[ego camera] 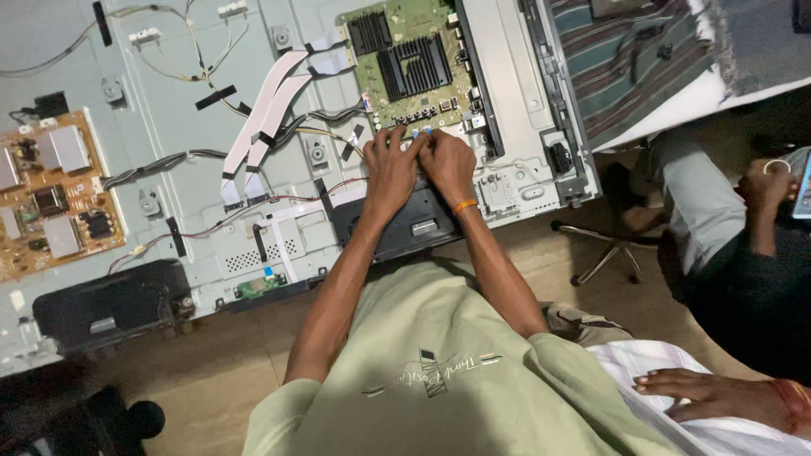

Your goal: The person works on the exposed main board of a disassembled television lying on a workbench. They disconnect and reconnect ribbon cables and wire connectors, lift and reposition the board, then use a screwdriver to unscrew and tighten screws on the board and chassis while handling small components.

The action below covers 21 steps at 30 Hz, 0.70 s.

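Far left, I've got a tan power board screwed to the grey metal back panel of an opened flat screen, with a black speaker box lying near it along the panel's near edge. Moving right, two white ribbon cables slant across the panel, and bundled grey wires run beside them.

Now the middle: my left hand is pressed down at the near edge of the green main board, fingers curled and bunched tight over the row of small connectors there. I cannot tell whether they pinch anything. My right hand, an orange band on its wrist, sits touching the left one, fingers bent onto the same edge, knuckles up; what they hold, if anything, is hidden. A second black speaker box lies just under both wrists.

Further right, a striped cloth covers a surface beyond the panel. At the far right, another person's hand holds a phone, and near right another hand rests on white cloth.
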Motion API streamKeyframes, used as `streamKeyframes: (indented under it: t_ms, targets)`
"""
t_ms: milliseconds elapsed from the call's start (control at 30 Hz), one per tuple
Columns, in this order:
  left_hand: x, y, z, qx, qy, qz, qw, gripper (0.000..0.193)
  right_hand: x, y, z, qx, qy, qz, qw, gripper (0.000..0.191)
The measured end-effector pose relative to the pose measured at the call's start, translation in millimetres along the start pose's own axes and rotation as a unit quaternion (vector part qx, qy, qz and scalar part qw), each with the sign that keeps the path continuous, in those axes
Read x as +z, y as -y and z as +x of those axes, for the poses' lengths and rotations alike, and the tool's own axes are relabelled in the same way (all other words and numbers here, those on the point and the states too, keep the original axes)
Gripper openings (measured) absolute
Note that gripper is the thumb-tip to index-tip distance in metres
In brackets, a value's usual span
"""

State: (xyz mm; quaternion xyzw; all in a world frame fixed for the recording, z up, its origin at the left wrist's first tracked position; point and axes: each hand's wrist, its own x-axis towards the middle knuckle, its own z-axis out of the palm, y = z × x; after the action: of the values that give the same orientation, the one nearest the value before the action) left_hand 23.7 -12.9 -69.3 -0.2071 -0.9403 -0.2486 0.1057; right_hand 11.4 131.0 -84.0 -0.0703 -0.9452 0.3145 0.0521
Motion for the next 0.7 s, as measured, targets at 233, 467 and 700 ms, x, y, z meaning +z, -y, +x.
streamKeyframes:
  t_ms: [233,467,700]
  targets:
    - [-0.7,-2.2,-1.6,-0.012,0.005,-0.011,1.000,0.049,1.3,1.0,-2.5,-0.025,-0.033,-0.013,0.999,0.027]
    - [0.3,-2.4,-4.0,-0.018,0.031,-0.020,0.999,0.044,-2.7,3.9,-10.6,-0.011,-0.049,0.007,0.999,0.028]
    - [1.6,-3.2,-4.5,0.002,0.018,-0.009,1.000,0.040,0.6,0.3,-14.8,-0.035,-0.065,0.010,0.997,0.021]
